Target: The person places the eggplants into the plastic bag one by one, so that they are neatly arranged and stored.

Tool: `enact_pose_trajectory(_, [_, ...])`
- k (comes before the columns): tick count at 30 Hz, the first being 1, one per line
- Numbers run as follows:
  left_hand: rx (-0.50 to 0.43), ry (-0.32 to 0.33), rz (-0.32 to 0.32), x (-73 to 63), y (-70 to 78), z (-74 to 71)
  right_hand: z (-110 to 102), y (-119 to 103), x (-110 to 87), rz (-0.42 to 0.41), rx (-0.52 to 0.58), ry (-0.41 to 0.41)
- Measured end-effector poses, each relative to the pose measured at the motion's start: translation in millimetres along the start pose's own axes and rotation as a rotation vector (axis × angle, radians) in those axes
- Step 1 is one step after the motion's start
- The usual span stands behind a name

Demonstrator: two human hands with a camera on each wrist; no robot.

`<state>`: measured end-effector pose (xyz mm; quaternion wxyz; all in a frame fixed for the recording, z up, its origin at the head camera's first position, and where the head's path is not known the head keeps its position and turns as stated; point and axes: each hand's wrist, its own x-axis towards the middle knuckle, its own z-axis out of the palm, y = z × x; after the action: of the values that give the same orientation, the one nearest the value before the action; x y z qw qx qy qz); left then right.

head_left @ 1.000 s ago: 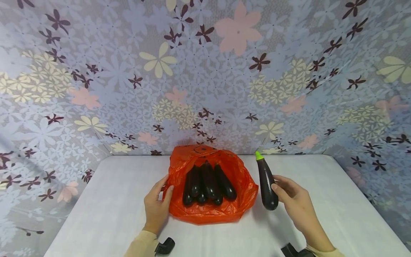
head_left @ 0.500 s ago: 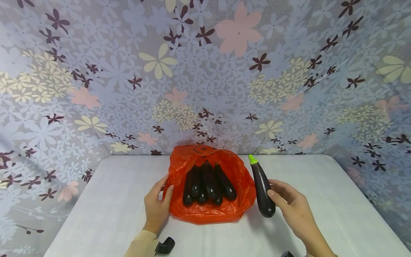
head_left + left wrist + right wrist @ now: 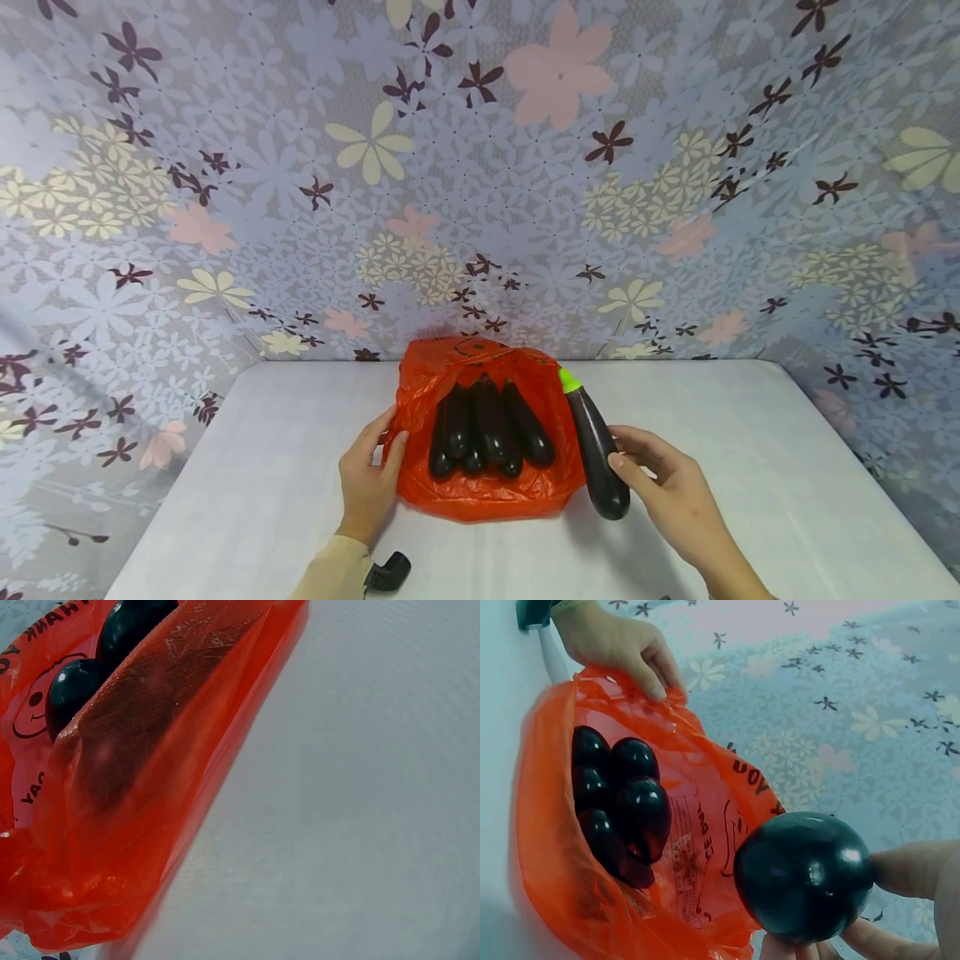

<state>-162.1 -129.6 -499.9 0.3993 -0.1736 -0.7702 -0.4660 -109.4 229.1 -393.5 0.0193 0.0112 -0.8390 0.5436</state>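
Observation:
A red plastic bag (image 3: 480, 505) lies on the white table with its mouth facing me. Several dark, glossy eggplants (image 3: 491, 429) are piled inside it. My left hand (image 3: 367, 487) pinches the bag's left rim between thumb and fingers, as the right wrist view also shows. Near the bag's right edge, my right hand (image 3: 671, 492) holds a single eggplant (image 3: 597, 457) by its thick lower part, green stem end tilted up and to the left. That eggplant covers part of the bag's right rim in the head view; its round end (image 3: 804, 877) faces the right wrist camera.
The white tabletop (image 3: 277, 450) extends on both sides of the bag. A flower-patterned covering (image 3: 480, 183) rises behind the table and along its sides. Printed lettering and a smiling face (image 3: 34, 705) show on the bag's inner wall.
My right hand has carried the eggplant left and slightly nearer to me, from beside the bag to in front of its right rim. The left hand and bag stay in place.

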Motion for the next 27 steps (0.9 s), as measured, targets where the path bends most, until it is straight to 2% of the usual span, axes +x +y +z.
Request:
enact_pose_trajectory(20, [0.001,0.012,0.008,-1.3,-5.3,0.9,23.4,-0.8,8.6,-0.006,-0.010,-0.047])
enact_pose_trajectory(27, [-0.004,0.008,0.002,-2.1,-5.1,-0.2,30.4,1.3,14.4,0.029,-0.024,-0.058])
